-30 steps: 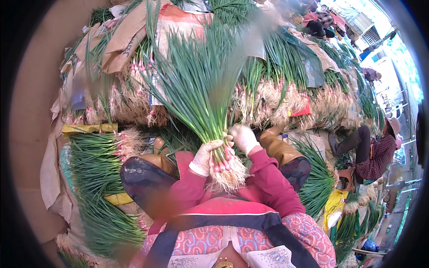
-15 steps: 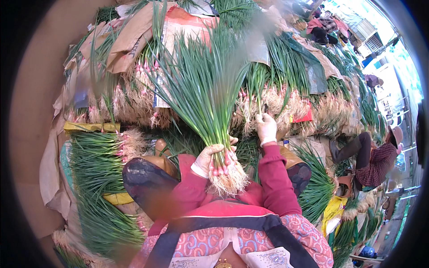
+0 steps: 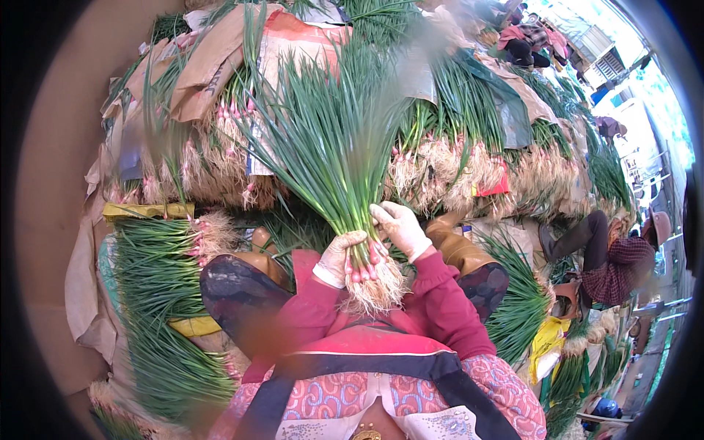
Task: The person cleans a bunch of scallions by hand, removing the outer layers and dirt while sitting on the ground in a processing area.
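Note:
A large bunch of spring onions [image 3: 334, 158] stands before me, its green leaves fanning away and its pink bulbs and pale roots toward my lap. My left hand [image 3: 339, 258], in a whitish glove, is closed round the stalks just above the bulbs. Also gloved, my right hand [image 3: 400, 229] is at the right side of the bunch, its fingers bent and pressed against the stalks. Whether it pinches one single onion there is hidden by the fingers.
Heaped spring onions with hanging roots [image 3: 433, 172] lie across the far side, partly under brown paper sheets [image 3: 213, 66]. Stacked bunches [image 3: 158, 271] lie at left, more [image 3: 517, 308] at right. A person in a hat [image 3: 616, 264] sits at right; another person [image 3: 532, 44] is farther back.
My right hand has come from the far heap back toward me and now touches the bunch. My left hand keeps its hold in nearly the same place.

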